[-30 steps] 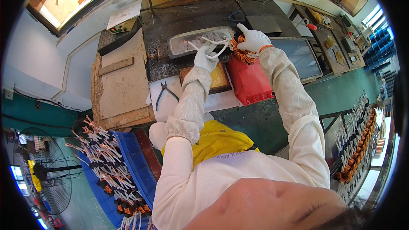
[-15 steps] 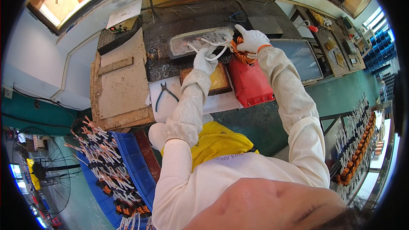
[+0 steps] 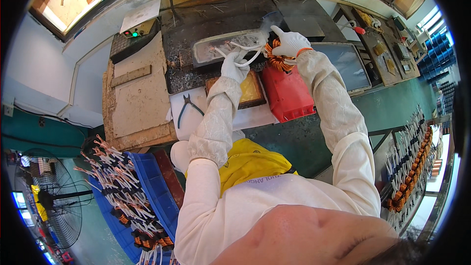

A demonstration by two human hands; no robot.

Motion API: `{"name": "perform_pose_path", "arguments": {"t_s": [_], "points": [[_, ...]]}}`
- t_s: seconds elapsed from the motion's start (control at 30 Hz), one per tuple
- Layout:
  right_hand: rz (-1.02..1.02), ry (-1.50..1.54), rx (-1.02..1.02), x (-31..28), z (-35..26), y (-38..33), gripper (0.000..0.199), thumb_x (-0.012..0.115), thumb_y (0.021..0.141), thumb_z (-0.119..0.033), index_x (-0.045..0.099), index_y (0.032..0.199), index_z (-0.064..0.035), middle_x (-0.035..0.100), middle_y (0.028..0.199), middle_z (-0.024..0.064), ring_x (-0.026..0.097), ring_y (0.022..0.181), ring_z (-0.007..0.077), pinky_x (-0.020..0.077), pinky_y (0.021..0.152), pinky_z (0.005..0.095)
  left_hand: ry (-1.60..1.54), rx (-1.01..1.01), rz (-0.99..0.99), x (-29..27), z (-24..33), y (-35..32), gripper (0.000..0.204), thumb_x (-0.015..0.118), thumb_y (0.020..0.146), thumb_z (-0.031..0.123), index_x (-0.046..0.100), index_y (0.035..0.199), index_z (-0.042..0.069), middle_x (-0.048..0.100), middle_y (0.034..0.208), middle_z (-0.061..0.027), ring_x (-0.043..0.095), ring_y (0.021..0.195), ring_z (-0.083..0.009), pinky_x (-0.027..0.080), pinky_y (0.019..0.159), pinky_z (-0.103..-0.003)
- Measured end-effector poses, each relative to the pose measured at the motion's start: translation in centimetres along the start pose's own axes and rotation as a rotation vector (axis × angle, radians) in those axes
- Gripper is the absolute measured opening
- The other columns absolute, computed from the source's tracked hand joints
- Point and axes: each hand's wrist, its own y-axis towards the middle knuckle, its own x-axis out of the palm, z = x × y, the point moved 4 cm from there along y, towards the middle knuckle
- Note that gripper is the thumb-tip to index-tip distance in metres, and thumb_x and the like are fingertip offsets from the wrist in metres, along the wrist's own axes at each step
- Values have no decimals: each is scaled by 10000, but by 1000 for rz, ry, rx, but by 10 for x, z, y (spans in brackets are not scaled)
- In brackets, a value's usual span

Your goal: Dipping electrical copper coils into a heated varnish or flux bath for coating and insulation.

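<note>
My gloved right hand (image 3: 293, 44) is closed around a toroidal coil (image 3: 281, 63) wound with orange copper wire, its index finger pointing up and left. Thick white leads (image 3: 253, 59) run leftward from the coil. With its gloved fingers pinched, my left hand (image 3: 235, 67) holds these leads near their stripped copper ends. The ends sit over a rectangular metal pot (image 3: 199, 50) with a dull silvery surface, set into the dark bench. Whether the tips touch that surface I cannot tell. Below my left hand lies a shallow tray (image 3: 251, 90) with amber contents.
Cutting pliers (image 3: 188, 106) lie on white sheeting left of my forearm. A red bin (image 3: 287, 93) stands below the coil. A control box (image 3: 141, 30) sits at the back left. Blue crates (image 3: 154, 191) hold several coils at lower left; more coils (image 3: 407, 181) stand racked at right.
The control box's lit indicator now shows green. My hands keep hold of the coil and leads, with only a slight shift of the left hand upward and the view a little to the side.
</note>
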Motion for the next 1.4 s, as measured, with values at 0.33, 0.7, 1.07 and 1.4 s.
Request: {"name": "perform_pose_path", "arguments": {"t_s": [0.33, 0.7, 1.07, 1.4], "points": [[52, 0, -26, 4, 1, 3, 908, 685, 698, -397, 300, 1499, -210, 672, 1028, 253, 659, 934, 402, 523, 816, 466, 22, -13, -35, -5, 2, 5, 456, 448, 911, 107, 405, 1364, 93, 590, 1266, -226, 442, 544, -136, 374, 463, -261], [39, -17, -15, 2, -3, 0, 893, 683, 700, -390, 309, 1494, -222, 677, 1023, 238, 661, 924, 406, 527, 801, 476, -2, -5, 64, -10, 5, 10, 321, 469, 923, 139, 479, 1234, 62, 637, 1152, -216, 441, 494, -126, 368, 432, -250], [40, -11, -26, 5, -7, -3, 895, 687, 700, -388, 308, 1494, -223, 674, 1035, 233, 659, 931, 405, 530, 804, 473, -17, -33, -147, -16, 8, 11, 384, 448, 910, 165, 545, 1249, 14, 615, 1245, -178, 594, 763, -171, 434, 535, -247], [47, -12, 17, -2, -11, -10, 873, 680, 703, -401, 326, 1482, -230, 682, 1003, 229, 666, 910, 401, 532, 785, 479, 4, 5, -13, -13, 1, 0, 364, 454, 918, 170, 569, 1223, 7, 623, 1207, -197, 581, 748, -155, 413, 499, -234]]}}
